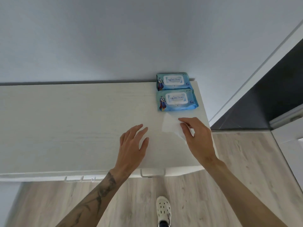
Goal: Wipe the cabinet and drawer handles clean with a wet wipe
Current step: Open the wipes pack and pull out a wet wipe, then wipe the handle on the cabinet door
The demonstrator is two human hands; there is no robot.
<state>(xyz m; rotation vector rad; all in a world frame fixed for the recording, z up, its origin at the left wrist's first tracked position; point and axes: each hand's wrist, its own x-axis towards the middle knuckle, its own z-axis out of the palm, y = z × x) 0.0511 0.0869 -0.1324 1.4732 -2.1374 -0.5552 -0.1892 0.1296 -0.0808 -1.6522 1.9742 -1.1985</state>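
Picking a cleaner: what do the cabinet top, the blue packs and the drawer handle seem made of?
Cabinet top: matt white laminate or painted wood, faint grain lines. Blue packs, near and far: glossy soft plastic film, crimped ends. Handle: smooth, pale, perhaps plastic or painted metal; too blurred to tell.

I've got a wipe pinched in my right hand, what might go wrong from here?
The right hand pinches the wipe near one edge only; it may slip and would be hard to spot on the white cabinet top. The handles sit under the front edge, mostly hidden, so parts may get missed.
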